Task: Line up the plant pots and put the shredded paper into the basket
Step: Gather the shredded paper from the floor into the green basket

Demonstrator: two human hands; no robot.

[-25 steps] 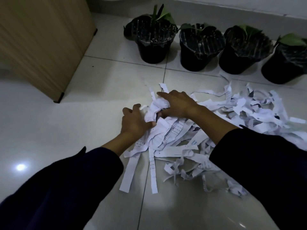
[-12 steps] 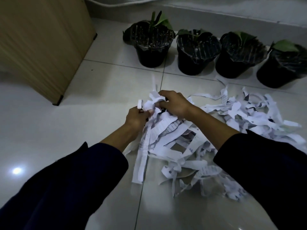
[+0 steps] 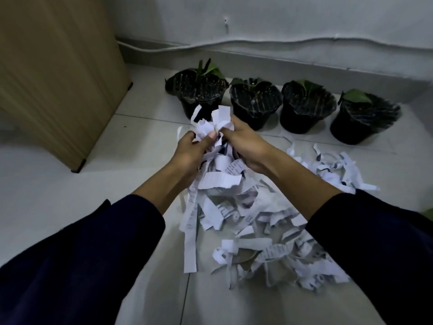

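A bundle of white shredded paper [image 3: 216,127] is lifted off the tiled floor, held between both hands. My left hand [image 3: 189,151] grips its left side and my right hand [image 3: 243,143] grips its right side. Long strips [image 3: 191,231] hang from the bundle down to the floor. More shredded paper [image 3: 276,249] lies spread on the tiles below and to the right. Several black plant pots [image 3: 255,106] with small green plants stand side by side in a row along the far wall. No basket is in view.
A tall wooden cabinet [image 3: 58,73] stands at the left, its corner foot near my left arm. A grey wall [image 3: 281,24] with a cable running along its base closes the far side. Pale floor tiles [image 3: 46,195] spread to the left.
Both hands have gathered a bunch of strips and raised it off the floor. The view has tilted up, so the wall behind the pots now shows.
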